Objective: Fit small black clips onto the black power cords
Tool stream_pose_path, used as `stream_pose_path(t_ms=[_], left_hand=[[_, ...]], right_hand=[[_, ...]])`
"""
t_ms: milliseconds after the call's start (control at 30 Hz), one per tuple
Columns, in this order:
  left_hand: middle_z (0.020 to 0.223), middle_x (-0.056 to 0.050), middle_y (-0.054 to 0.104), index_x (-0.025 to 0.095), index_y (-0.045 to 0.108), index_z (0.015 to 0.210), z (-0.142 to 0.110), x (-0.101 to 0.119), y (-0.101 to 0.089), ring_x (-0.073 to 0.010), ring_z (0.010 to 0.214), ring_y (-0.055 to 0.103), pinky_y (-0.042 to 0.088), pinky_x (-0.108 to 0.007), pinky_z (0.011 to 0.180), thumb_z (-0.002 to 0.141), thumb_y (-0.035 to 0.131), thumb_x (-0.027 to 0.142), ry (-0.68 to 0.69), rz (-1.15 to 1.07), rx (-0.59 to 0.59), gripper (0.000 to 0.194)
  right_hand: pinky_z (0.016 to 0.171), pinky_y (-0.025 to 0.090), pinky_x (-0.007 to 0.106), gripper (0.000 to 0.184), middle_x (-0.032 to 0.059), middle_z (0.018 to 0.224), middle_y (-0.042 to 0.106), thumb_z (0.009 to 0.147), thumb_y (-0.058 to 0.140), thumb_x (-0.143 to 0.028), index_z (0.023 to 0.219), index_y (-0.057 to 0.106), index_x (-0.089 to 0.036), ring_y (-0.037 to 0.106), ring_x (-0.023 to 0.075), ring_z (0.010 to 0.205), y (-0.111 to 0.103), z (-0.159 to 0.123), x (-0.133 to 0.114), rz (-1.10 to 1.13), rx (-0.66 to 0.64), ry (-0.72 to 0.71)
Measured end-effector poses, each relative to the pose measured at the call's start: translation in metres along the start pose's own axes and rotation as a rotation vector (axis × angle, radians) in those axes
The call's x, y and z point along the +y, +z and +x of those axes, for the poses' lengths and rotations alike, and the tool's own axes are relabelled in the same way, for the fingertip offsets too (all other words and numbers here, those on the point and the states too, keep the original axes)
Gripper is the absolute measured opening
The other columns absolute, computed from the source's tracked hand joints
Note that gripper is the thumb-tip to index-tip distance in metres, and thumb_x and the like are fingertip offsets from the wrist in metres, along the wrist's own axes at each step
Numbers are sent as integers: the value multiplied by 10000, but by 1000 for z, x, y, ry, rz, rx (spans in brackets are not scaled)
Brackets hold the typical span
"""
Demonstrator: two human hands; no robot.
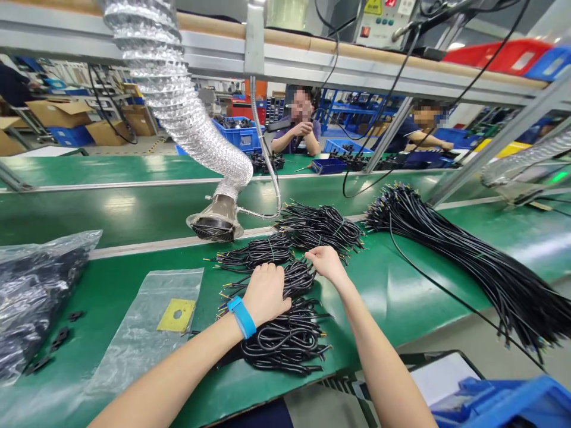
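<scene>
My left hand (264, 292), with a blue wristband (241, 317), rests knuckles-up on a coiled bundle of black cables (296, 278), fingers curled into it. My right hand (325, 261) reaches just past that bundle, its fingers bent down among the cables; what they grip is hidden. More tied bundles lie around: one below my hands (285, 342), one to the upper left (254, 252), one behind (321, 226). All sit on the green bench mat (383, 291).
A silver flexible duct with a metal hood (216, 220) hangs over the belt. A long sheaf of black cables (468, 255) spreads right. A clear bag with a yellow tag (176, 315) and a dark plastic bag (31, 291) lie left. Two people work across the conveyor. Blue bin (504, 404) at bottom right.
</scene>
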State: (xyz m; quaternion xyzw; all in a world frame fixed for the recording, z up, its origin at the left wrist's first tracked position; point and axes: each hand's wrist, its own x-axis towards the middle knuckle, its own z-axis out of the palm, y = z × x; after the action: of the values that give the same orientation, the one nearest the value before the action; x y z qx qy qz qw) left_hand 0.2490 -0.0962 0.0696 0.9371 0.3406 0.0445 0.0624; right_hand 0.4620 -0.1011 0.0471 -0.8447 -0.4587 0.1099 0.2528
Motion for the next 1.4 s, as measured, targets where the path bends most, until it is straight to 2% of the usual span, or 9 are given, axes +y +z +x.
stream_pose_path(t_ms=[167, 333, 567, 767, 867, 1033, 1100, 1200, 1400], left_hand=[[1042, -137, 616, 166, 548, 981, 1, -6, 3, -306, 1004, 561, 442, -428, 905, 767, 649, 394, 48, -19, 11, 328], [1004, -131, 638, 148, 576, 977, 13, -14, 3, -301, 976, 601, 475, -402, 882, 751, 662, 459, 45, -69, -83, 394], [1228, -159, 628, 124, 460, 1366, 12, -19, 1, -304, 1120, 596, 465, -410, 971, 831, 562, 624, 103, -213, -77, 739], [1262, -111, 621, 171, 514, 1342, 5, -24, 4, -251, 1164, 573, 442, -379, 1032, 893, 537, 556, 120, -351, 9, 591], [1268, -99, 625, 186, 530, 1326, 3, -27, 4, -236, 1177, 573, 445, -366, 1037, 901, 552, 513, 122, -385, 11, 536], [1294, -85, 608, 200, 552, 1287, 6, -41, -1, -208, 1208, 551, 422, -347, 1074, 905, 580, 431, 156, -433, 74, 448], [1319, -88, 584, 204, 552, 1274, 13, -51, -5, -207, 1239, 523, 403, -353, 1093, 905, 584, 394, 127, -419, 171, 415], [1334, -118, 561, 188, 545, 1260, 34, -69, -7, -242, 1258, 508, 405, -380, 1087, 832, 673, 382, 23, -315, 210, 488], [1290, -171, 579, 151, 493, 1277, 75, -86, 0, -340, 1226, 539, 449, -417, 1003, 522, 864, 494, -71, -80, -67, 908]], right_hand=[[555, 426, 262, 313, 71, 643, 679, 815, 536, -363, 770, 725, -118, 602, 177, 584, -20, -10, 50, 139, 111, 97], [508, 426, 271, 458, 26, 560, 589, 816, 522, -556, 818, 712, -139, 538, 162, 504, -22, -59, 65, 340, 92, 17], [780, 495, 366, 406, 99, 923, 597, 808, 590, -578, 718, 731, -208, 589, 226, 868, -23, -78, 35, 360, 339, -249], [658, 434, 304, 298, 13, 611, 543, 802, 602, -428, 746, 750, -176, 525, 170, 619, -62, 2, -19, 295, 436, -243], [652, 440, 298, 292, 24, 594, 599, 776, 607, -362, 823, 749, -112, 554, 171, 597, -71, 64, -48, 397, 392, -173], [730, 487, 286, 492, 123, 1025, 706, 754, 583, -242, 1218, 628, -85, 639, 175, 776, -60, 119, -75, 417, 312, -216], [751, 486, 285, 434, 123, 1054, 705, 781, 556, -246, 1178, 650, -99, 643, 176, 808, -50, 108, -76, 339, 255, -282], [658, 466, 262, 229, 61, 753, 717, 805, 558, -285, 832, 738, -145, 631, 173, 682, -30, 69, -76, 246, 105, -387], [592, 405, 239, 162, 14, 666, 699, 812, 644, -268, 687, 726, -206, 623, 150, 627, 10, 15, -89, -105, -172, -481]])
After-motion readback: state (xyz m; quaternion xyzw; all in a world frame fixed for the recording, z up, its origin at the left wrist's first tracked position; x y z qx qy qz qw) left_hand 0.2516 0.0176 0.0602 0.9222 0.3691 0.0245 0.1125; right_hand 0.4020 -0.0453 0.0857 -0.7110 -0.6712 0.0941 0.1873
